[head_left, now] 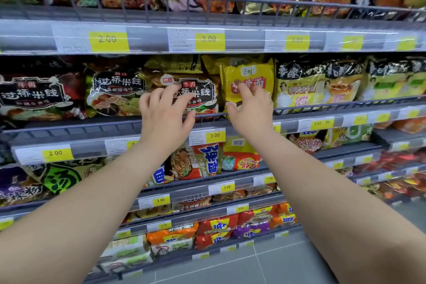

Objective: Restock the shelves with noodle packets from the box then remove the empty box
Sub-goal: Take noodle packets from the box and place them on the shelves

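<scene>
On the grey upper shelf rail the left yellow price tag reads 2.00 and the middle yellow price tag 3.00, the lower rail's yellow tag reads 2.00, and the black-labelled noodle packet bears 过桥米线.

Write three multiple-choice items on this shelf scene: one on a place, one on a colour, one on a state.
1. What does the right hand touch?
A. a yellow packet
B. the floor
C. a box

2. What colour is the patch behind each price on the price tags?
A. blue
B. yellow
C. red

3. How is the left hand?
A. clenched in a fist
B. holding a box
C. fingers spread on a dark packet

Answers:
1 A, its fingertips lie on the yellow packet's front.
2 B, every price sits on a yellow patch.
3 C, its fingers lie spread over the dark packet.
</scene>
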### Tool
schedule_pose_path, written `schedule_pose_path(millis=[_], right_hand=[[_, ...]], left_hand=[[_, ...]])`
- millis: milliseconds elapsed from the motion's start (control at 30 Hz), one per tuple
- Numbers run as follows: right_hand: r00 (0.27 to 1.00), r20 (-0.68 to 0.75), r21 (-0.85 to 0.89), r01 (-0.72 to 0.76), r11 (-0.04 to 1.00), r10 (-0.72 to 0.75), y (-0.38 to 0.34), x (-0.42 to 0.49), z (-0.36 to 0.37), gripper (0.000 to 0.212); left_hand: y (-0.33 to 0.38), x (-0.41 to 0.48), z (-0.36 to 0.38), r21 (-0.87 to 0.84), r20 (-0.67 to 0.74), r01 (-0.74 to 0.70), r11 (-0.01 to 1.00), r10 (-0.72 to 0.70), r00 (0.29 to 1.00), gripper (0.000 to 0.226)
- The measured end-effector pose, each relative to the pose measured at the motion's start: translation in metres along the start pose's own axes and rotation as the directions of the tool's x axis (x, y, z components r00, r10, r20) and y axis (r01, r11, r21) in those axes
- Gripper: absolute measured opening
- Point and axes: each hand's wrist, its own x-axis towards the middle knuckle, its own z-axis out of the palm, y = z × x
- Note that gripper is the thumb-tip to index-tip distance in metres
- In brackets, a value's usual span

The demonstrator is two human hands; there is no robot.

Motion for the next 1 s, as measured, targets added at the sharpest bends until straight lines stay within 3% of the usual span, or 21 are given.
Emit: schedule_pose_path(millis=[200,467,600,733,1000], right_hand=[[1.0,-0.001,0.13,-0.018,0.991,0.018,0.05,-0.061,-0.043,0.053],[0.977,-0.006,0.112,-0.21,0.971,0.212,0.213,-0.194,-0.15,0.043],[0.924,0.027,0.056,-0.382,0.923,0.381,0.308,-0.276,-0.208,0.04],[0.836,0.009,0.019,-0.549,0.835,0.549,0.395,-0.353,-0.254,0.04],[0.688,0.007,0.006,-0.725,0.688,0.725,0.52,-0.41,-0.304,0.034]], left_hand=[[0.071,-0.003,-0.013,-0.253,0.012,-0.026,0.967,0.03,0.999,0.036],[0.266,-0.056,-0.011,-0.521,0.2,-0.152,0.84,0.293,0.935,0.039],[0.384,-0.095,0.0,-0.596,0.259,-0.181,0.782,0.401,0.879,0.039],[0.507,-0.136,0.009,-0.693,0.277,-0.244,0.678,0.563,0.779,0.036],[0.674,-0.16,0.04,-0.808,0.314,-0.232,0.542,0.728,0.61,0.041]])
